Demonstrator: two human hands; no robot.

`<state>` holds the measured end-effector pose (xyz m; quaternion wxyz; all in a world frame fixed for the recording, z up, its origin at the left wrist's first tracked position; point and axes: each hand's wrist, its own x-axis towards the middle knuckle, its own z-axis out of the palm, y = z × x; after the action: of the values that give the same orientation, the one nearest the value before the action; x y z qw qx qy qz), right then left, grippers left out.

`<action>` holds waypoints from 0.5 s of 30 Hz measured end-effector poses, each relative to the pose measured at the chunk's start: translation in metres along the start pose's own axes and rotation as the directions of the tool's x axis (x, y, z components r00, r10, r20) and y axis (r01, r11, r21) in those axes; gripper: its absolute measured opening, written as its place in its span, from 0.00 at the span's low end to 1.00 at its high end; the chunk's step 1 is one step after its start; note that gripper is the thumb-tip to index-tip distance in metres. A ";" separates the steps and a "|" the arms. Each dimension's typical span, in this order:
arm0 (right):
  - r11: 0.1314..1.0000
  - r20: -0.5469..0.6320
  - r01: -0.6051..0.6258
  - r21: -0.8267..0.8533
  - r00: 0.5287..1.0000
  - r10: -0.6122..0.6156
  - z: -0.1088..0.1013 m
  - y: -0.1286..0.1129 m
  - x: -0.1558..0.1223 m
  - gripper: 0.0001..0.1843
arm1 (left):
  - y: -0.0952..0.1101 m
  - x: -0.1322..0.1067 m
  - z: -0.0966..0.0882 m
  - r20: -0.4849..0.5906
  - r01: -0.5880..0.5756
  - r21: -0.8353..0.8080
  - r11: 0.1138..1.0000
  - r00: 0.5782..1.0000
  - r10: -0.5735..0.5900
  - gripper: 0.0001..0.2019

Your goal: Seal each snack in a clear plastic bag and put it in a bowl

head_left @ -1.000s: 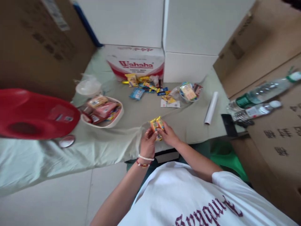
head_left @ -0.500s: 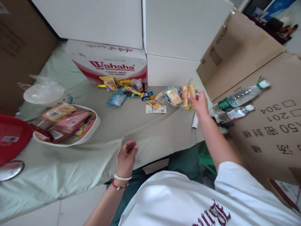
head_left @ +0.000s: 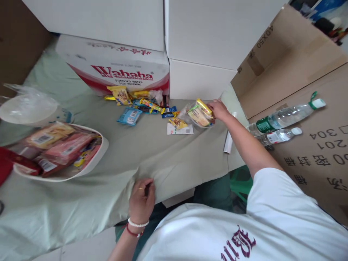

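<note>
At the right side of the table, my right hand [head_left: 218, 110] reaches into a small clear bowl [head_left: 204, 126] of snacks. Its bent fingers are closed at the edge of a yellow snack packet [head_left: 204, 108] there, with the fingertips partly hidden. A pale green and cream packet [head_left: 199, 116] leans in the same bowl. Close to the table's front edge, my left hand [head_left: 143, 197] rests on the cloth with its fingers curled in and nothing visible in them. A white packet [head_left: 174, 129] with a small yellow packet [head_left: 178, 122] on top lies left of the bowl.
Several snacks, among them a blue packet [head_left: 129, 116], lie before the Wahaha carton [head_left: 116, 70]. At left stands a white oval basin [head_left: 102, 152] full of packets, beside a plastic-covered bowl [head_left: 29, 110]. Water bottles [head_left: 288, 117] and a paper roll [head_left: 228, 139] are at right.
My right hand has moved slightly left and up, bringing the yellow packet from beside the bowl into it. My left hand has lowered toward the table edge. The camera view has shifted right.
</note>
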<state>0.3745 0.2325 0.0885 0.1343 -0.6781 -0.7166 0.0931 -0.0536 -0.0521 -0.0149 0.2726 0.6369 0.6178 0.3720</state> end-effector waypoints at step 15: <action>0.973 0.198 0.218 0.075 0.953 -0.229 -0.010 -0.039 -0.041 0.35 | 0.004 0.001 0.012 0.013 -0.338 0.194 0.921 0.940 0.342 0.08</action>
<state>0.3423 0.1887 0.1076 0.0871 -0.5756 -0.7961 0.1655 -0.0412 -0.0504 -0.0183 0.1343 0.7538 0.5340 0.3585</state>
